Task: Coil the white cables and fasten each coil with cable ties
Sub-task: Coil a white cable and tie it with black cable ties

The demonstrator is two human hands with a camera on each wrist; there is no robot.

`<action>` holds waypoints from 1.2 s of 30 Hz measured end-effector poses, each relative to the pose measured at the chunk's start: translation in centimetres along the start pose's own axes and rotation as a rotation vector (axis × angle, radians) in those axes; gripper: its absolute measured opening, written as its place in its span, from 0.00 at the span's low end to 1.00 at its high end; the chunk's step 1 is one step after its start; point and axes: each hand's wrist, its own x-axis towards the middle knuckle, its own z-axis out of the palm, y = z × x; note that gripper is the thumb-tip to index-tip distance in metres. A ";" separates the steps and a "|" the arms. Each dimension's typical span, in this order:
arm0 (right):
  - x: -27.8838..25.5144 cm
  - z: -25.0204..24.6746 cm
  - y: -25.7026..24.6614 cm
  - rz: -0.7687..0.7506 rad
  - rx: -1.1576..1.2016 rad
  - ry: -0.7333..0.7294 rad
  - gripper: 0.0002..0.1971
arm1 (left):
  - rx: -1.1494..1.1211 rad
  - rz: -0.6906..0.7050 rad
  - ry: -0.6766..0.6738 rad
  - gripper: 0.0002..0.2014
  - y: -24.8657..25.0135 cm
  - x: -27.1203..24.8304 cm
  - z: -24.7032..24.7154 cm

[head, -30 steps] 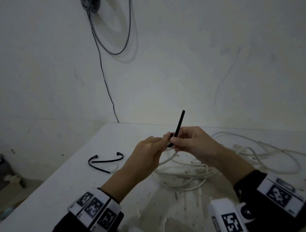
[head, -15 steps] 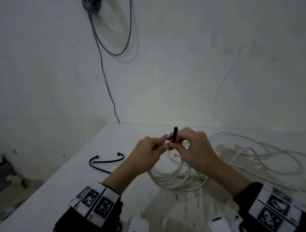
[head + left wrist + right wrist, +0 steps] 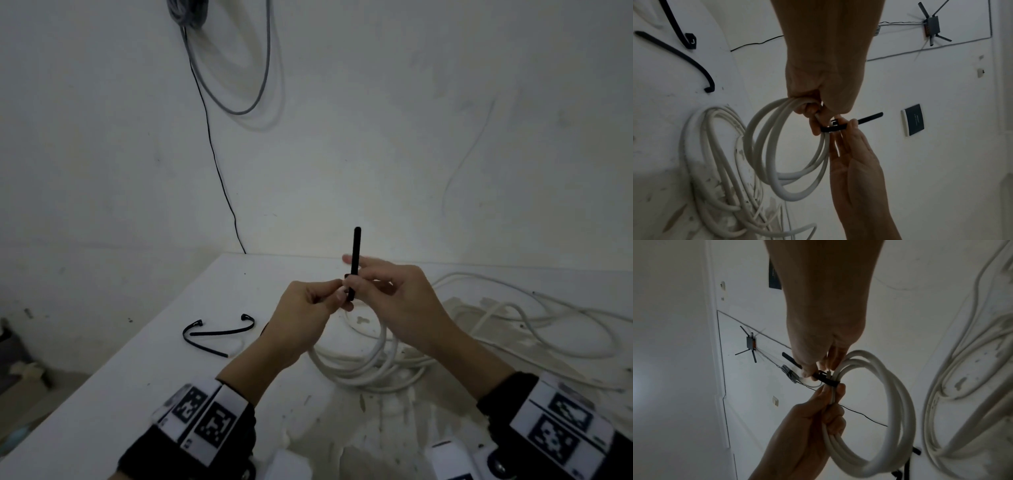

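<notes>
At the left of the white counter (image 3: 144,346) lie two loose black cable ties (image 3: 219,334), one curved over the other, well apart from the hands. The left hand (image 3: 305,318) has its fingers curled round a small coil of white cable (image 3: 777,154), gripping the bunched loops above the counter. A black cable tie (image 3: 354,263) is wrapped round the loops just beside that grip, its free tail standing nearly upright in the head view. The right hand (image 3: 394,301) pinches this tie at its head between thumb and fingertips, the other fingers partly extended. Further right, more white cable (image 3: 513,318) sprawls in loose loops on the counter, uncoiled and untied. The wristbands (image 3: 202,414) on both arms carry black-and-white square code markers; no words can be read on them. A dark panel (image 3: 914,120) on the wall bears a line of small writing too blurred to read.
</notes>
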 end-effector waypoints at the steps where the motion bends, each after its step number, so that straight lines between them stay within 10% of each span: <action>1: -0.1 0.1 -0.1 0.022 0.039 0.032 0.06 | -0.003 0.007 0.019 0.10 0.1 0.0 0.2; 8: -0.3 0.1 -1.5 0.186 0.412 0.234 0.07 | -0.074 -0.058 0.129 0.10 1.2 0.5 0.5; 19: 1.1 -0.9 -2.9 0.443 0.153 -0.009 0.12 | -0.058 -0.113 0.176 0.11 2.3 0.8 0.5; 36: 1.0 -0.6 -3.2 0.504 0.061 -0.008 0.13 | 0.323 0.180 0.198 0.10 1.5 0.5 1.0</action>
